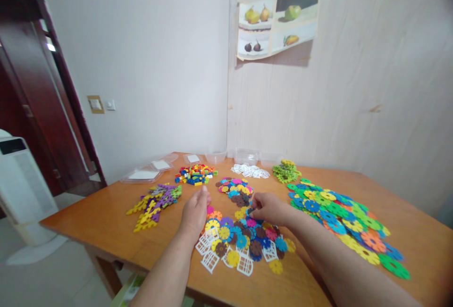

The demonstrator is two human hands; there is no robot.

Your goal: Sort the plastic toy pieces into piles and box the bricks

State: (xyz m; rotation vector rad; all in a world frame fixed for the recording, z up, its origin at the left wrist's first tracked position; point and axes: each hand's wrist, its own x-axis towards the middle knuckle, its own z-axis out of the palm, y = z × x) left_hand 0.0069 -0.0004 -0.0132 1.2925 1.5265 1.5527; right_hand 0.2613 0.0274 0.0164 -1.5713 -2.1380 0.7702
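My left hand [196,210] is closed with the thumb uppermost, beside the left edge of a pile of small flower-shaped plastic discs [241,242]. Its curled fingers face away from me, so whatever they hold is hidden. Across the pile, my right hand [272,209] pinches a dark flower-shaped disc [250,211] at its fingertips. Yellow, brown, blue and pink discs make up this pile, mixed with white plastic window-frame pieces [245,265]. Just beyond my hands lies a smaller heap of similar discs [235,186], with brown ones at its near side.
Larger flower discs [332,210] spread over the table's right side. Yellow and purple notched pieces [155,203] lie left. Building bricks [195,174], white pieces [249,171] and green pieces [286,172] sit farther back. Clear containers [247,157] and lids [143,175] line the wooden table's [95,212] far edge.
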